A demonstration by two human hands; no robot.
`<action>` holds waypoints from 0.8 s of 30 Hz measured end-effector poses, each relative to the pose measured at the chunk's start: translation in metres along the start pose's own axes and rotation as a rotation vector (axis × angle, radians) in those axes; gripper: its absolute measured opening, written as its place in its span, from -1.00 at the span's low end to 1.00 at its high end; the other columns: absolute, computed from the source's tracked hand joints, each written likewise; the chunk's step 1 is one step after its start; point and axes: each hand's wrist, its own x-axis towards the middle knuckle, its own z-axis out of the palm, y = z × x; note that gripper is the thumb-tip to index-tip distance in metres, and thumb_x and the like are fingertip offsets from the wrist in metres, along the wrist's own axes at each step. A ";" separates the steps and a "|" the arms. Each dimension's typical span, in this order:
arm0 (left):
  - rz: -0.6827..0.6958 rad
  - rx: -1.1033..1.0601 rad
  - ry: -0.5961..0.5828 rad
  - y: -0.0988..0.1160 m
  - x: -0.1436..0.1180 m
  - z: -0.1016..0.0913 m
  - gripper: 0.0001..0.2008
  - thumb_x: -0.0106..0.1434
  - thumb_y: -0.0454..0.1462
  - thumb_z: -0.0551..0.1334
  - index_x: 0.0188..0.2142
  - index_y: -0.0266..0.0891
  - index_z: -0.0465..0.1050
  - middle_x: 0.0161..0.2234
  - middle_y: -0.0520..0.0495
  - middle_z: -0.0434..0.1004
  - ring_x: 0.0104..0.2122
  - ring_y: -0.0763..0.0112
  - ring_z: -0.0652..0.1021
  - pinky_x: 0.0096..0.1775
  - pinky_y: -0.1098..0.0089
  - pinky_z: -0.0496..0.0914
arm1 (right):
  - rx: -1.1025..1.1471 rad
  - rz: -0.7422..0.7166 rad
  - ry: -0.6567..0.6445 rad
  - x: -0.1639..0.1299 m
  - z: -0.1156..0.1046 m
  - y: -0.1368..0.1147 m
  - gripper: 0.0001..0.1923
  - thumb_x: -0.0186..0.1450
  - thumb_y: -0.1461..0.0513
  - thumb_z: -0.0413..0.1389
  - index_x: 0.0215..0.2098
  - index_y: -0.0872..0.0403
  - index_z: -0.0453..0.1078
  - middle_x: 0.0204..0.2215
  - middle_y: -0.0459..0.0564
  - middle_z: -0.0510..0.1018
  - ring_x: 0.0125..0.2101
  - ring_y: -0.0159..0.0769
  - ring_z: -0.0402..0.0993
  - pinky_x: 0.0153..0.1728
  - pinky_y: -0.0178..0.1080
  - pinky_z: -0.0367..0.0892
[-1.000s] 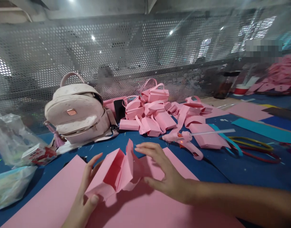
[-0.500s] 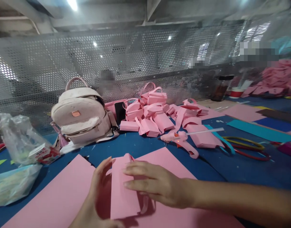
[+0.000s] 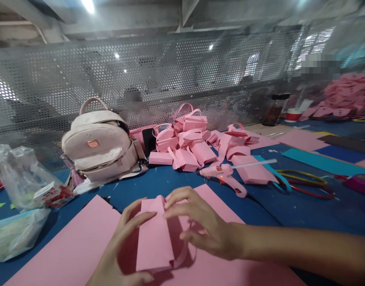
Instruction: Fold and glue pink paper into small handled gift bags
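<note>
A folded pink paper box (image 3: 154, 238) is held flat between both hands above a large pink paper sheet (image 3: 66, 250). My left hand (image 3: 122, 246) grips its left side, thumb under the lower edge and fingers along the top. My right hand (image 3: 200, 226) pinches its upper right edge with curled fingers. A thin pink strip curls out from under the box on the right.
A pile of finished pink paper bags (image 3: 188, 143) lies behind, with a pink glue gun (image 3: 226, 174) in front of it. A beige backpack (image 3: 99, 143) stands at the left beside plastic bags (image 3: 18, 178). Coloured sheets (image 3: 325, 163) and hoops (image 3: 307, 184) lie right; perforated metal screen behind.
The open paper piece was folded shut into a flat box. My right hand went from flat over it to pinching its top edge, and my left hand closed around its left side.
</note>
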 end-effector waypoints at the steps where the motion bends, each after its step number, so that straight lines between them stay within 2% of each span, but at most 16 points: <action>1: -0.031 -0.043 0.026 0.005 0.002 0.000 -0.18 -0.08 0.23 0.44 0.15 0.03 0.49 0.36 -0.16 0.14 0.39 -0.29 0.03 0.31 -0.14 0.11 | 0.016 0.039 0.022 0.001 -0.002 -0.001 -0.56 0.52 -0.05 -0.10 0.10 0.04 0.38 -0.04 0.12 0.48 0.04 -0.15 0.35 0.11 -0.02 0.27; 4: -0.135 -0.234 0.051 0.023 0.010 0.001 -0.17 -0.10 0.33 0.36 0.06 -0.05 0.56 0.27 -0.20 0.35 0.34 -0.29 0.18 0.30 -0.12 0.12 | 0.056 0.150 0.030 0.005 -0.008 -0.001 -0.57 0.52 -0.06 -0.14 0.02 0.01 0.41 -0.17 0.05 0.53 -0.07 -0.14 0.37 0.03 -0.03 0.24; 7: -0.351 -0.574 -0.037 0.041 0.016 0.003 -0.17 -0.06 0.37 0.30 0.02 -0.11 0.56 0.17 -0.23 0.48 0.24 -0.25 0.37 0.23 -0.12 0.27 | 0.142 0.259 0.054 0.010 -0.012 -0.001 -0.51 0.49 -0.11 -0.10 -0.26 0.02 0.46 -0.37 -0.04 0.48 -0.21 -0.19 0.33 -0.07 -0.10 0.23; 9: -0.525 -0.782 -0.098 0.051 0.017 0.004 -0.18 0.01 0.37 0.26 0.00 -0.19 0.57 0.07 -0.27 0.57 0.19 -0.16 0.46 0.25 -0.06 0.27 | 0.246 0.323 0.089 0.015 -0.014 -0.002 -0.44 0.46 -0.15 -0.04 -0.50 0.05 0.37 -0.50 -0.09 0.39 -0.32 -0.24 0.28 -0.16 -0.16 0.21; 11: -0.636 -0.958 -0.115 0.058 0.018 0.006 -0.23 0.10 0.32 0.25 -0.01 -0.26 0.59 0.00 -0.29 0.62 0.14 -0.08 0.52 0.29 -0.02 0.22 | 0.391 0.394 0.107 0.019 -0.016 -0.004 -0.41 0.43 -0.14 0.03 -0.60 0.06 0.27 -0.56 -0.12 0.31 -0.41 -0.30 0.23 -0.27 -0.22 0.19; 14: -0.686 -1.151 -0.116 0.060 0.015 0.011 -0.27 0.15 0.24 0.28 0.01 -0.33 0.57 0.01 -0.33 0.62 0.11 -0.06 0.56 0.29 -0.07 0.22 | 0.623 0.492 0.110 0.026 -0.021 -0.011 -0.47 0.37 -0.10 0.15 -0.56 0.08 0.28 -0.57 -0.16 0.31 -0.50 -0.38 0.21 -0.39 -0.29 0.17; 17: -0.720 -1.228 -0.148 0.056 0.010 0.017 -0.15 0.12 0.27 0.28 0.09 -0.41 0.51 0.07 -0.41 0.57 0.13 -0.12 0.54 0.28 -0.11 0.23 | 0.744 0.523 0.096 0.031 -0.025 -0.020 -0.53 0.31 -0.08 0.24 -0.51 0.09 0.31 -0.56 -0.18 0.33 -0.52 -0.42 0.22 -0.41 -0.33 0.17; 20: -0.733 -1.254 -0.204 0.051 0.006 0.023 -0.08 0.08 0.30 0.30 0.14 -0.43 0.47 0.14 -0.44 0.50 0.15 -0.12 0.52 0.29 -0.10 0.22 | 0.747 0.526 0.043 0.035 -0.027 -0.026 -0.58 0.33 -0.04 0.24 -0.46 0.11 0.37 -0.52 -0.15 0.38 -0.49 -0.42 0.27 -0.38 -0.33 0.20; 24: -0.717 -1.221 -0.264 0.050 0.003 0.026 -0.09 0.11 0.30 0.26 0.14 -0.43 0.47 0.17 -0.42 0.46 0.22 -0.08 0.45 0.33 -0.04 0.17 | 0.714 0.542 0.053 0.037 -0.028 -0.028 -0.61 0.35 -0.01 0.22 -0.45 0.10 0.36 -0.50 -0.13 0.40 -0.46 -0.41 0.30 -0.36 -0.33 0.22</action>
